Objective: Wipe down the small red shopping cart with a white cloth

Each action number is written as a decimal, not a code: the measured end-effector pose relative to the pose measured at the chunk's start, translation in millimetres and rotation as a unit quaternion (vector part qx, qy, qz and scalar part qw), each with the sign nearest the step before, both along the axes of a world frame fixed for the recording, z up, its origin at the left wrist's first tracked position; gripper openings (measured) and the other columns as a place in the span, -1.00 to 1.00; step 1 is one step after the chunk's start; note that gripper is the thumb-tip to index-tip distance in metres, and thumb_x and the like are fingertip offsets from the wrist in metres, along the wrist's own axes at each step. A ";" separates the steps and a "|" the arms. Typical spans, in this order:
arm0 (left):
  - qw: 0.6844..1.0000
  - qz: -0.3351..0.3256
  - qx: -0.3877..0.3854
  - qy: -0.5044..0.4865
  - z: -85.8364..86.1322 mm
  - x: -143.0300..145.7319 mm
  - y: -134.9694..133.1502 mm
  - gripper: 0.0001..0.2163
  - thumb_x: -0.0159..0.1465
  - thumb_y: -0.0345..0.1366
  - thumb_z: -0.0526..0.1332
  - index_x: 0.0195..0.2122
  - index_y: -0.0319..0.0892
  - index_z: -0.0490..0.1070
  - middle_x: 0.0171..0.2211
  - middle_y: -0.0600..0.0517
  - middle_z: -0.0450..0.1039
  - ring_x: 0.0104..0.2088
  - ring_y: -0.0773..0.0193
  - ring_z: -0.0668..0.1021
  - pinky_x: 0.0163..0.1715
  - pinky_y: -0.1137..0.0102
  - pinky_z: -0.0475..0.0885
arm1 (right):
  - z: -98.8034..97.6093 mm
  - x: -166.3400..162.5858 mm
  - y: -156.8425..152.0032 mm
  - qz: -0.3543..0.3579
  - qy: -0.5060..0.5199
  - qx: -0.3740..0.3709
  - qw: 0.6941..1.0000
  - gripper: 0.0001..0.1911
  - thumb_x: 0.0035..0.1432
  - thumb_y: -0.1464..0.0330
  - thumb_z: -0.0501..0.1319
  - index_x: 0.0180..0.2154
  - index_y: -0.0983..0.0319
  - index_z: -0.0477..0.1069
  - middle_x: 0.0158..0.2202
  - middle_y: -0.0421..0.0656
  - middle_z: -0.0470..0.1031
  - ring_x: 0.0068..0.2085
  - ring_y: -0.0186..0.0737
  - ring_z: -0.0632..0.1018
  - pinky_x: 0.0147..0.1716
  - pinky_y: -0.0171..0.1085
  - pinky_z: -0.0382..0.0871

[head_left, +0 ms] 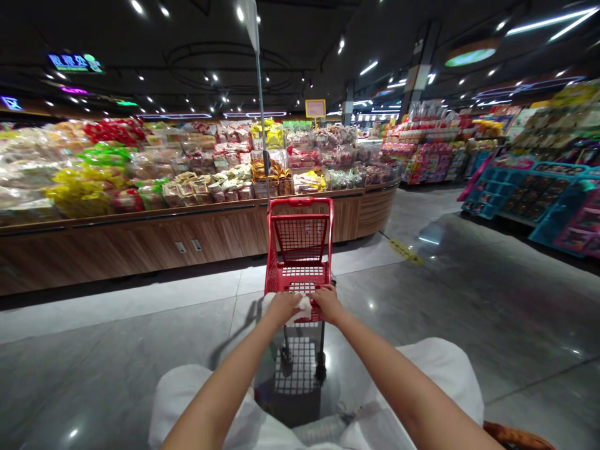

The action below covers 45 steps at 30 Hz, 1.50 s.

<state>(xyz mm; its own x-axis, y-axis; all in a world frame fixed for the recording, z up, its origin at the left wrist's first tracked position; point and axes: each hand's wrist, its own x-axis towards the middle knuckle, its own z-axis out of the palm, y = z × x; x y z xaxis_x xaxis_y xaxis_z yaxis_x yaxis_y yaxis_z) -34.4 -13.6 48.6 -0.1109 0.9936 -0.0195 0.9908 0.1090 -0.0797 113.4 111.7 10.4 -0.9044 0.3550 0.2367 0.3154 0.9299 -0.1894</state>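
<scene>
A small red shopping cart [300, 206] stands in front of me, its basket of red plastic lattice. My left hand [284, 307] is closed over a crumpled white cloth or tissue [304, 309], which lies against the near edge of the cart. Beside it, my right hand [328, 302] has its fingers curled round the right side of that same edge. A thin pole [261, 94] with a pale flag rises at the cart's left. Below the basket, the cart's legs end in dark wheels [320, 365].
A long wood-panelled counter [225, 228], heaped with packaged snacks, runs across the front and left. Blue display racks [525, 187] stand on the right. Grey tiled floor [450, 275] lies between, with a yellow floor marking [405, 251].
</scene>
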 end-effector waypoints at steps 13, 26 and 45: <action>0.994 0.097 0.039 0.018 -7.2 6.3 -18.2 -0.68 0.28 -0.17 0.14 0.02 -0.16 0.27 -0.09 -0.16 0.44 -0.04 0.03 0.46 -0.09 0.18 0.28 | 4.1 -46.5 -32.1 -0.008 0.001 0.024 1.000 -0.77 0.00 0.48 0.18 -0.22 0.26 0.41 -0.19 -0.04 0.50 -0.07 -0.12 0.43 0.14 -0.17 -0.04; 0.992 0.109 0.036 0.052 -0.8 -34.1 -54.6 -0.58 0.25 -0.03 0.15 0.09 -0.03 0.25 -0.14 -0.08 0.50 -0.09 0.09 0.48 -0.01 0.17 0.23 | 4.2 -54.3 -28.3 -0.012 0.010 0.047 0.999 -0.81 0.12 0.48 0.11 -0.24 0.26 0.45 -0.29 -0.08 0.51 -0.14 -0.16 0.46 0.20 -0.17 -0.10; 0.993 0.097 0.030 0.058 1.0 -38.2 -81.1 -0.74 0.25 -0.27 0.19 -0.03 -0.08 0.33 -0.17 -0.07 0.48 -0.11 0.13 0.49 -0.03 0.22 0.25 | 0.2 -47.6 -27.0 0.035 0.035 0.036 0.998 -0.81 0.07 0.45 0.14 -0.24 0.22 0.45 -0.31 -0.13 0.48 -0.17 -0.15 0.41 0.18 -0.18 -0.08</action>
